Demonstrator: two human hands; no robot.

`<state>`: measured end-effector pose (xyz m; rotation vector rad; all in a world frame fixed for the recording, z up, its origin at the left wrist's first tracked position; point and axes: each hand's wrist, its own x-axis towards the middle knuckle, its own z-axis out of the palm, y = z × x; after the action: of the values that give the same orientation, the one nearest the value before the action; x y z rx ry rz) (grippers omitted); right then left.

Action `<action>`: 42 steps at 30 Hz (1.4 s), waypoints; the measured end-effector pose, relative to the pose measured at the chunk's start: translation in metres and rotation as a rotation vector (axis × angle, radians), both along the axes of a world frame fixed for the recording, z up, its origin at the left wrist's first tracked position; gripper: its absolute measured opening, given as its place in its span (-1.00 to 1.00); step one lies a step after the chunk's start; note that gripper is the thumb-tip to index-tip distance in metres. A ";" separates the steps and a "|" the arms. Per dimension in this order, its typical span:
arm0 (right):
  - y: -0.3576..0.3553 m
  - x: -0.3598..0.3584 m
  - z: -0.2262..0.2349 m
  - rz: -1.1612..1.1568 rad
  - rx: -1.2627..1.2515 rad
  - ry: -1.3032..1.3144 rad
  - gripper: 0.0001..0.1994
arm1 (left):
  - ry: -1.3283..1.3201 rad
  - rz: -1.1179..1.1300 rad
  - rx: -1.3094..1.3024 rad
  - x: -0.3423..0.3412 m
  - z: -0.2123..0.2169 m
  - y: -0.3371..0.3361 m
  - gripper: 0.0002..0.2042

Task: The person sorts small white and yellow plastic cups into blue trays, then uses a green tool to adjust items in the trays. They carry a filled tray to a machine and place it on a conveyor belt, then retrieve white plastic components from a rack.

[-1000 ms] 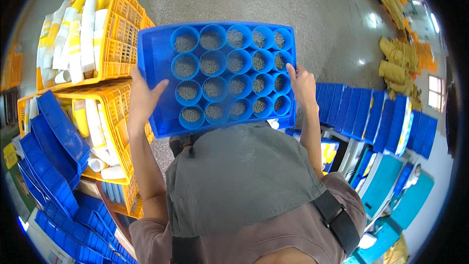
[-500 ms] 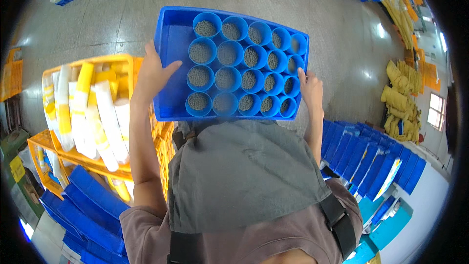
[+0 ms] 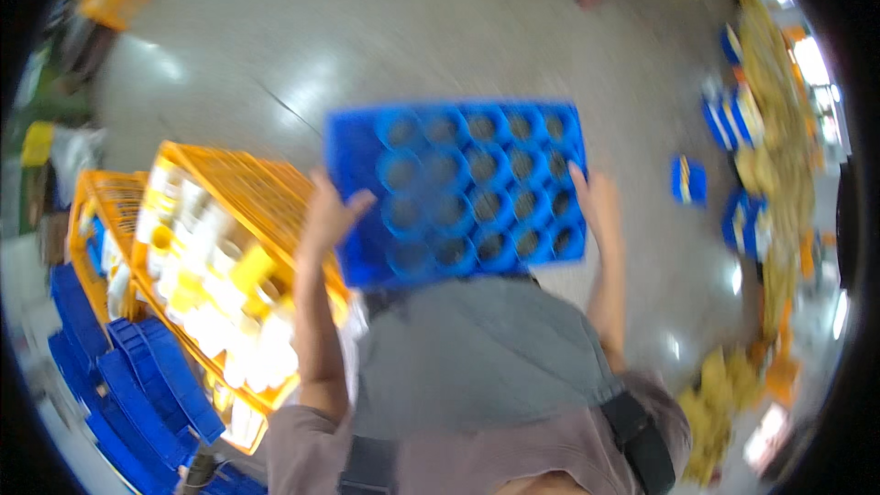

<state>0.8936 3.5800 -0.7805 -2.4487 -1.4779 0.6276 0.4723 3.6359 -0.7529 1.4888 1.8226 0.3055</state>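
A blue rectangular tray (image 3: 353,142) is held up in front of my waist, between my two hands. Rows of round blue cups (image 3: 484,165) stand in it, with small grey pellets inside; motion blur smears them. At the tray's left end, a bare strip shows beside the cups. My left hand (image 3: 332,218) grips the left end, thumb over the rim and the other fingers mostly hidden. Opposite it, my right hand (image 3: 598,203) clasps the right edge, its fingertips at the rim.
To my left stand orange crates (image 3: 243,185) holding white and yellow tubes (image 3: 225,261). Stacked blue trays (image 3: 147,380) lie at the lower left. Along the right are yellowish sacks (image 3: 720,408) and blue boxes (image 3: 733,116). A small blue box (image 3: 687,181) sits on the floor.
My view has turned, shifting the surroundings. The tray appears lower in the picture and more level, still between both hands. The stacked blue trays at right have left the view.
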 end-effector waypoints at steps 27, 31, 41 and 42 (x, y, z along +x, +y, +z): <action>0.859 -0.333 0.072 0.599 0.115 0.002 -0.53 | -0.030 0.574 0.164 -0.284 0.074 0.623 -0.32; 0.991 -0.440 0.078 0.804 0.160 -0.067 -0.54 | -0.077 0.785 0.224 -0.344 0.079 0.683 -0.37; 1.289 -0.678 0.078 0.882 0.148 -0.031 -0.56 | 0.014 0.899 0.170 -0.562 0.086 0.966 -0.29; 1.312 -0.692 0.084 0.843 0.123 -0.034 -0.56 | -0.011 0.871 0.144 -0.581 0.092 0.997 -0.29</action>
<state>0.2019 4.8915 -0.6965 -1.6714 -2.4689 0.5906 -0.1088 4.6328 -0.6611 0.6831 2.3899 0.8666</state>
